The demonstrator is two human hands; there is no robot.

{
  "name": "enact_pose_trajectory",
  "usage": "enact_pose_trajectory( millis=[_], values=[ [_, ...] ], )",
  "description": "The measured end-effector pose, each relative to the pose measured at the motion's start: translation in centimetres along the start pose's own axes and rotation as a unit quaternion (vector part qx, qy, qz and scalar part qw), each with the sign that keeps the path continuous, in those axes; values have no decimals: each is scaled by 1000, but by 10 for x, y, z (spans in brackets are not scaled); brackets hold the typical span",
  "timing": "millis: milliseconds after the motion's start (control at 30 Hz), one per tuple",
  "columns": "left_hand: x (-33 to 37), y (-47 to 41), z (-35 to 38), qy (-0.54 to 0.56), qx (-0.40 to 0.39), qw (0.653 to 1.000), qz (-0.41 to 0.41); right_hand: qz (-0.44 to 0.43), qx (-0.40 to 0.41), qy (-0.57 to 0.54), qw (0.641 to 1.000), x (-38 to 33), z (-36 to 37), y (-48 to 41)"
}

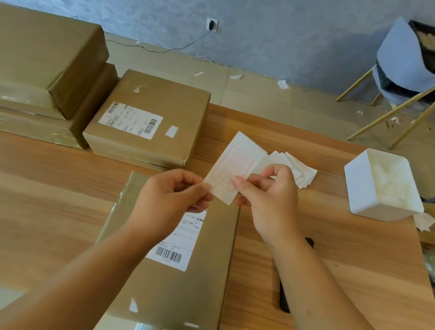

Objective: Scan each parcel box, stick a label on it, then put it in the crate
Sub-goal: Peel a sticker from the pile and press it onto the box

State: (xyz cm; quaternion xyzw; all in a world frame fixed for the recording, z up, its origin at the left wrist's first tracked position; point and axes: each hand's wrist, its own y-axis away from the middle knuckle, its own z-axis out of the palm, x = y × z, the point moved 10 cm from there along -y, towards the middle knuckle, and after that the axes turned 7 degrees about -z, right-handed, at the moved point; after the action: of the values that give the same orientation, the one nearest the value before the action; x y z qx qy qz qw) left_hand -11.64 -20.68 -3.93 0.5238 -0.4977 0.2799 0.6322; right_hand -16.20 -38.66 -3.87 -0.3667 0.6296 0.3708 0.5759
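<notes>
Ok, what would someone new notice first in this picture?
Probably both hands at centre, left hand and right hand, pinching a white label with a red print above the parcel box lying on the wooden table. Next, the stacked boxes at far left.

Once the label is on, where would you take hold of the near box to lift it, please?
Grip the near box by its two long side edges, one hand from the left and one from the right. It lies flat on the table, wide and shallow, so the top offers nothing to pinch. Both hands, left and right, now hold the label.
</notes>
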Motion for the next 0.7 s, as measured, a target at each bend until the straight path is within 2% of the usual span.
enact_pose_trajectory(
  millis=[100, 200, 367, 700],
  values=[
    [-2, 6, -10, -4, -16, 1000, 2, -51, 7, 36, 998, -11, 11, 10],
    [-2, 13, -18, 7, -36, 999, 4, -67, -3, 30, 997, -16, 24, 20],
    [0, 19, -29, 7, -49, 999, 16, -41, -25, -31, 998, -20, 40, 32],
    [7, 23, -32, -27, -50, 998, 37, -41, -21, -46, 998, -30, 37, 38]
  ],
)
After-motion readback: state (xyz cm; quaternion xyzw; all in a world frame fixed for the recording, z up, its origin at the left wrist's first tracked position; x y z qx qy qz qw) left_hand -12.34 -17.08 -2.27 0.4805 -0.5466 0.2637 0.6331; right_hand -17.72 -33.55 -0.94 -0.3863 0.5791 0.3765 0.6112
